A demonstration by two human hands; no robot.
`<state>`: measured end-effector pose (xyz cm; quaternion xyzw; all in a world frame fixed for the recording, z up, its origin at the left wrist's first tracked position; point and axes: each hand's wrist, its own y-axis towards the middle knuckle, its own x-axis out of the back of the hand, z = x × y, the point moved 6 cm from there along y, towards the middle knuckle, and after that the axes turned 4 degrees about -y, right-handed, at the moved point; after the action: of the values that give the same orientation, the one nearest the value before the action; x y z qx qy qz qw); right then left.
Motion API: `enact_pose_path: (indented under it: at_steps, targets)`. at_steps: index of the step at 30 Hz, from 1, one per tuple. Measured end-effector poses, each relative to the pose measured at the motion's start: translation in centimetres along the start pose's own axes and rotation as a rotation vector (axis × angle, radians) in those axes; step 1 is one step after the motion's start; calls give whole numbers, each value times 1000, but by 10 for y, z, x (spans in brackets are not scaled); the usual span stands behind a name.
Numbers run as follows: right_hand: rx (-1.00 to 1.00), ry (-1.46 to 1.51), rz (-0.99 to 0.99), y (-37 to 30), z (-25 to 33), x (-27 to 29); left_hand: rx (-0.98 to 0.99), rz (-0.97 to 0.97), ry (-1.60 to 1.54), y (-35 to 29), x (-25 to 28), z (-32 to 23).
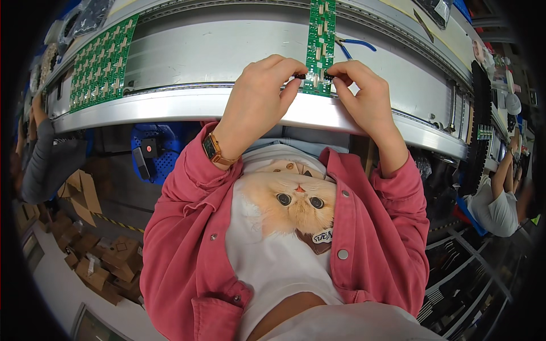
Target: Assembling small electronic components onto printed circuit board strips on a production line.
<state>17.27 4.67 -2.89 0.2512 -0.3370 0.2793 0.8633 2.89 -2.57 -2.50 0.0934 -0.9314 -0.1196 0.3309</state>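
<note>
The narrow green circuit board (pixel 320 34) lies between my two hands, at the top of the frame just right of centre, its long axis running down from the upper edge to the front rail (pixel 318 109) of the bench (pixel 227 51). My left hand (pixel 256 88) comes at its left edge and my right hand (pixel 365 91) at its right edge, both close to its lower end, so the line from one set of fingers to the other crosses the board nearly square. Neither hand is clearly nearer; each has its tips right at an edge, though I cannot tell whether they press on it.

My left thumb and forefinger are closed on a small black piece (pixel 299 76), level with a second dark piece (pixel 329 76) at my right fingertips. That one is too small to make out, but my right thumb and forefinger look pinched about it. As I judge it, keeping the two pinches level across that long axis matters most. Blue-handled pliers (pixel 359 42) lie just right of the board, beyond my right hand.
</note>
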Motion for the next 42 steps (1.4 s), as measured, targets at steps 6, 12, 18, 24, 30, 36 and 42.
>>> enact_pose_path:
  at_steps: [6, 12, 18, 24, 30, 36, 42]
  targets:
    - [58, -69, 12, 0, 1, -1, -8, 8, -1, 0, 0, -1]
    - [106, -192, 54, 1, 6, 1, -66, -16, 9, 0, -1, -2]
    - [175, -352, 29, 33, 8, 29, 2, 1, -13, -4, 3, 2]
    - [-290, -837, 259, 147, -139, 47, -6, 7, 13, 2, 1, -4]
    - [119, -676, -237, 177, -108, 37, -35, 18, 85, 3, -1, -1]
    - [34, -751, -238, 174, -91, 33, -117, 3, 148, 4, -7, -1]
    - [51, -648, -429, 170, -104, 41, -214, -50, 172, 4, -12, -7]
